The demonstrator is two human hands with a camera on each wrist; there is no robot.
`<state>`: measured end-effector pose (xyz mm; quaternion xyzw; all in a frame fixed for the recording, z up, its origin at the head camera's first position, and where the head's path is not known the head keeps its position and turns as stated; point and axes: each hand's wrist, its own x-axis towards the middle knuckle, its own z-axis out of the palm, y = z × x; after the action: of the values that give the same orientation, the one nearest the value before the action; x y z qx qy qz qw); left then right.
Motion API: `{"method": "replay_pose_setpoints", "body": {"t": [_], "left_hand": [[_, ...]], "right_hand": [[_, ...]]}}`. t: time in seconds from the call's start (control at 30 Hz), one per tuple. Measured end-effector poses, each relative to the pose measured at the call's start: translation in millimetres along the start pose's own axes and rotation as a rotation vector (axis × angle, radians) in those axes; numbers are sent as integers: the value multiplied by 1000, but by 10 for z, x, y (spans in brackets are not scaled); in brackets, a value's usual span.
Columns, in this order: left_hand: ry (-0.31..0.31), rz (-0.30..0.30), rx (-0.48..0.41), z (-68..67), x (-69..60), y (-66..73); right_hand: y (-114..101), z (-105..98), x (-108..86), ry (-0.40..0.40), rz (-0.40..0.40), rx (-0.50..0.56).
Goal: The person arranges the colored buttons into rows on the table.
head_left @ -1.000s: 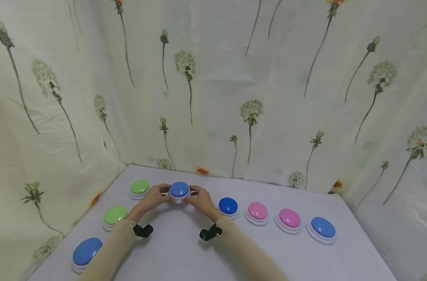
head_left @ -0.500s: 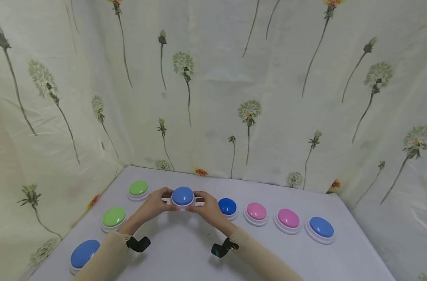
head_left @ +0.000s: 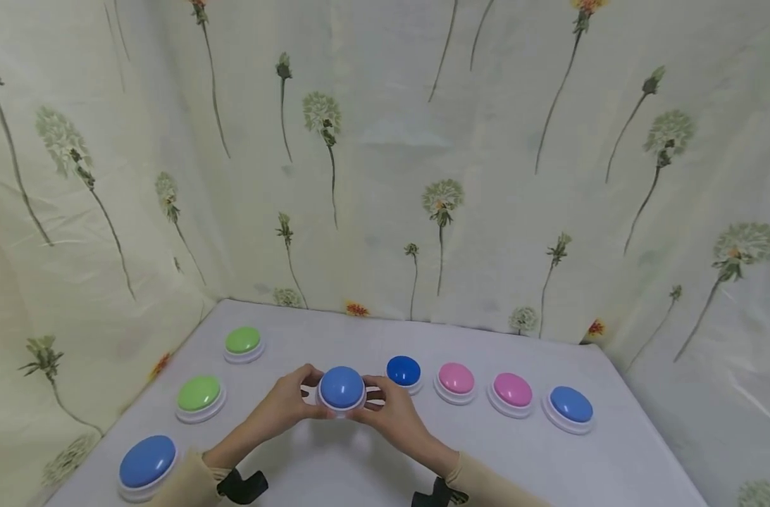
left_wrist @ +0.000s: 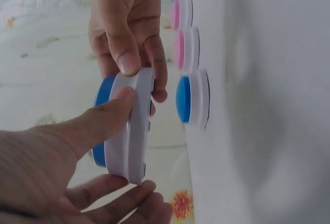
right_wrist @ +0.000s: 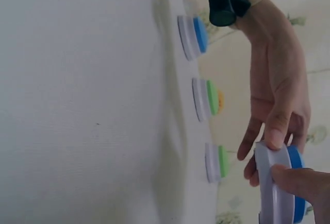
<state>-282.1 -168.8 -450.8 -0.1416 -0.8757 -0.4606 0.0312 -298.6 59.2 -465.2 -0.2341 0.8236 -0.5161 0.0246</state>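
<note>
Between my two hands hangs a blue push button [head_left: 342, 387] with a white round base, lifted off the table with its dome up. My left hand [head_left: 287, 401] grips its left side, thumb on the white rim and fingers beneath, as the left wrist view shows. From the right, my right hand [head_left: 394, 415] pinches the rim in the same way. The raised button [left_wrist: 126, 126] is seen edge-on there, its underside apart from the table. A darker blue button [head_left: 404, 370] stands on the table just behind my right hand.
The white table [head_left: 359, 486] bears more buttons. On the left are a far green button [head_left: 242, 341], a nearer green button [head_left: 198, 393] and a large blue button [head_left: 147, 461]. Rightward stand two pink buttons [head_left: 456, 379] and a blue button [head_left: 571, 405]. A flowered curtain [head_left: 385, 176] closes the back.
Both hands have drawn the blue button back from the far side of the table, nearer to me and slightly right. The other buttons stay on the table; the view has shifted a little.
</note>
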Motion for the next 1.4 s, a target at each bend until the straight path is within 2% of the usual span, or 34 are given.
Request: {"method": "replay_pose_setpoints", "body": {"t": [0.17,0.3,0.53,0.73,0.9,1.1,1.23,1.4], "left_hand": [[-41,15,13,137,-152,148],[-83,25,22,274,-245,247],[-159,20,18,490,-285,329],[-188,35,36,626,-188,364],[-167,70,72,770,-32,336],[-148,91,115,905,94,211],[-158,83,118,960,162,113],[-176,127,133,985,239,18]], "right_hand": [[24,-91,-245,-21,-5,-11],[60,-165,-453,-41,35,-42],[158,-316,-680,-59,83,-84],[285,-488,-738,-82,88,-86],[453,-609,-717,-45,-4,-103],[667,-656,-625,-20,-69,-209],[760,-673,-563,-23,-57,-291],[811,-679,-536,-10,-33,-371]]}}
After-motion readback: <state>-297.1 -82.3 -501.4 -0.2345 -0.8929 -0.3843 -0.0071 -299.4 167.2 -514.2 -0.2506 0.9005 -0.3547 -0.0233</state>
